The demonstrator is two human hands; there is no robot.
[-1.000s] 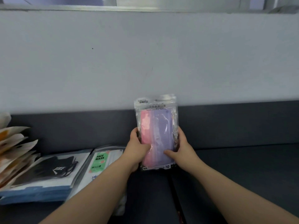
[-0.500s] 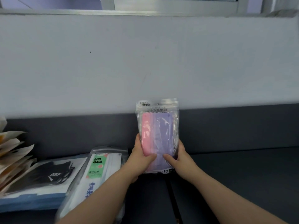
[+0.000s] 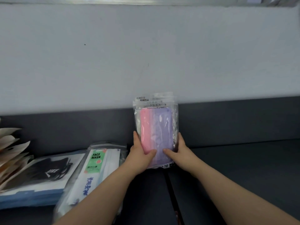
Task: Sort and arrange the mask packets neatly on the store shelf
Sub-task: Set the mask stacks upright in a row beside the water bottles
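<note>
- Pink-purple packets (image 3: 155, 127): clear bags, pink mask on the left and purple on the right, held upright with the front to the camera. The top edges are offset, so it looks like more than one bag stacked.
- The packets sit mid-frame over the shelf (image 3: 243, 172), near its dark back lip (image 3: 65, 127). The tops reach up in front of the pale wall (image 3: 146, 54). Can't tell if the bottom edge touches the shelf.
- Left hand (image 3: 140, 154): grips the lower left edge of the packets, thumb across the front over the pink part, fingers wrapped behind.
- Right hand (image 3: 180, 151): grips the lower right edge, thumb on the front over the purple part, fingers behind.
- The thumbs nearly meet low on the front. "10" is printed on the bottom strip just below them.
- FACE MASK packet (image 3: 99, 161): green label, white masks inside, lying flat on the shelf just left of the left hand, angled toward the camera.
- Black mask packet (image 3: 43, 172): flat, left of the FACE MASK packet and partly under its edge, on top of a blue stack (image 3: 24, 195).
- Fanned cards (image 3: 9, 146): pale sheets splayed at the far left edge, overlapping the black mask packet. Contents blurred.
- Seam (image 3: 170, 189): dark line in the shelf running from below the packets toward the camera, between the forearms.
- The shelf right of the hands is dark grey.
</note>
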